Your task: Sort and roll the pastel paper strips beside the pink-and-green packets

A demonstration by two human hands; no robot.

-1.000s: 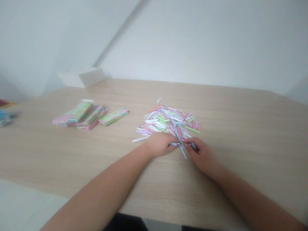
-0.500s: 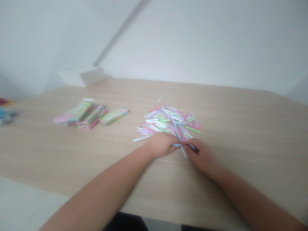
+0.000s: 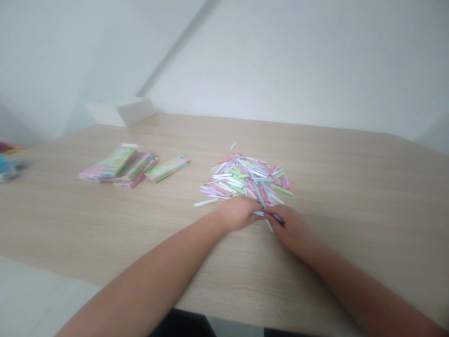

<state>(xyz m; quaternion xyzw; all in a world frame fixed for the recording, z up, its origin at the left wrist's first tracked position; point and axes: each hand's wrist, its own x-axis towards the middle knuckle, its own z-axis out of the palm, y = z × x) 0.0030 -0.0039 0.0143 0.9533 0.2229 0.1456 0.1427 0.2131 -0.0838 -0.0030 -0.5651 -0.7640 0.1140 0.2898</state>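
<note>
Thin pastel sticks, pen-like in shape, lie in a loose pile (image 3: pixel 242 175) of white, green, purple, pink and blue; their exact kind is blurred. At the pile's near edge my left hand (image 3: pixel 238 213) is closed on a light blue stick (image 3: pixel 258 213), whose end shows between the fingertips. Meeting it from the right, my right hand (image 3: pixel 293 229) has its fingers pinched round a dark slim stick (image 3: pixel 278 219). The fingertips of both hands touch or nearly touch. Below them a pale stick (image 3: pixel 269 225) pokes out between the hands.
Several green-and-pink boxes (image 3: pixel 121 164) lie stacked on the left, with a single similar box (image 3: pixel 168 169) beside them. A white box-like object (image 3: pixel 122 112) stands at the table's back left. One white stick (image 3: pixel 233 145) lies behind the pile. The wooden table (image 3: pixel 351 178) meets a white wall.
My hands have shifted slightly, and the right fingertips have drawn closer over the near sticks. Less of the dark stick and the pale stick shows. The pile and boxes are the same.
</note>
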